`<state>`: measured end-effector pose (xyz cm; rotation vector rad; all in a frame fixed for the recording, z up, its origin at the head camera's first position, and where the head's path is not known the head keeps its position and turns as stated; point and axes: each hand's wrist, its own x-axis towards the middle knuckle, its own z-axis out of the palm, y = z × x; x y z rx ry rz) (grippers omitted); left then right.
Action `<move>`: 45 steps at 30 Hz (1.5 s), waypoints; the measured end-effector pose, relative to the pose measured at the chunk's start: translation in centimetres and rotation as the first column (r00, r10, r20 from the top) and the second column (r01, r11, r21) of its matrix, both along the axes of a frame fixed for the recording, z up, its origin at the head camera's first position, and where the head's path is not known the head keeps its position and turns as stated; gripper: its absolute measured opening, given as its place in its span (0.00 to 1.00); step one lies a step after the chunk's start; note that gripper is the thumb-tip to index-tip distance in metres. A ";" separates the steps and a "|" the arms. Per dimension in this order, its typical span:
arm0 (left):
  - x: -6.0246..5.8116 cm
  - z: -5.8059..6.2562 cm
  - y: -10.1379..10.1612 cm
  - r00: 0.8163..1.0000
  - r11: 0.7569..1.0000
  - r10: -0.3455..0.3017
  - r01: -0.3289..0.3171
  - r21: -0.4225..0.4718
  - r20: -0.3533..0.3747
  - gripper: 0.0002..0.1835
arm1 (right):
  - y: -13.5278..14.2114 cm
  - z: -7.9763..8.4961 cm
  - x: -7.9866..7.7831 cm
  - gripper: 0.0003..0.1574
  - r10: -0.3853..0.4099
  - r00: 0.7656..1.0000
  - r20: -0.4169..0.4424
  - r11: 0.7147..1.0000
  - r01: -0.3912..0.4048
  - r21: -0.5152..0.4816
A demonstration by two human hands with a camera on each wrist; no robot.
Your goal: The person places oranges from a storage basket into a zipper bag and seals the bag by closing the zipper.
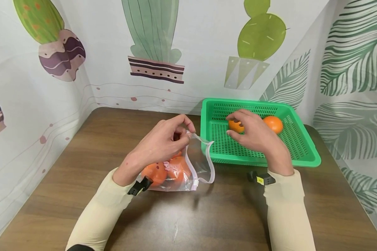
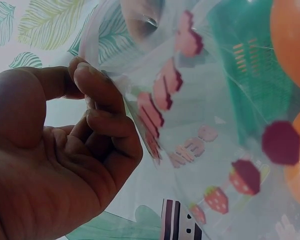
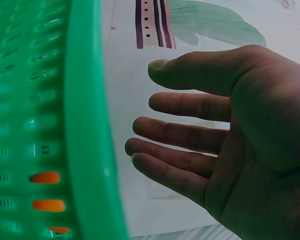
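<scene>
My left hand [image 1: 163, 139] pinches the upper edge of a clear zip bag [image 1: 202, 160] between thumb and fingertips, and the bag's mouth gapes toward the right. Several oranges [image 1: 155, 173] lie inside the bag, seen through the printed plastic. In the left wrist view the pinched rim [image 2: 102, 75] shows at the fingertips. Over the green basket [image 1: 207, 104], my right hand [image 1: 254, 130] hovers with fingers spread and nothing in them. Below its fingertips sits an orange [image 1: 235, 126], partly hidden by the hand. Another orange [image 1: 273, 124] lies to its right in the basket.
The wooden table [image 1: 176, 223] carries both the bag and the basket, the basket at the back right. Behind it hangs a white cloth [image 1: 201, 52] printed with cacti and leaves. The bag's slider [image 1: 196, 183] hangs at its near corner.
</scene>
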<state>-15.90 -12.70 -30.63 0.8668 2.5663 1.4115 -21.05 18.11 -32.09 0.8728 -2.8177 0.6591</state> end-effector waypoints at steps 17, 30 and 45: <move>0.1 0.0 -0.1 1.000 1.000 -0.008 0.008 0.001 0.000 0.11 | 0.7 -1.6 -1.2 0.32 -0.122 0.987 0.106 0.987 0.109 0.119; 0.0 0.0 -0.1 1.000 1.000 -0.007 0.006 -0.012 -0.017 0.11 | 1.4 -3.5 -2.6 0.49 -0.191 0.961 0.197 0.963 0.145 0.226; 0.0 0.2 -0.2 1.000 1.000 -0.007 0.007 -0.023 -0.015 0.11 | 1.6 -4.4 -2.9 0.58 -0.214 0.934 0.287 0.942 0.120 0.314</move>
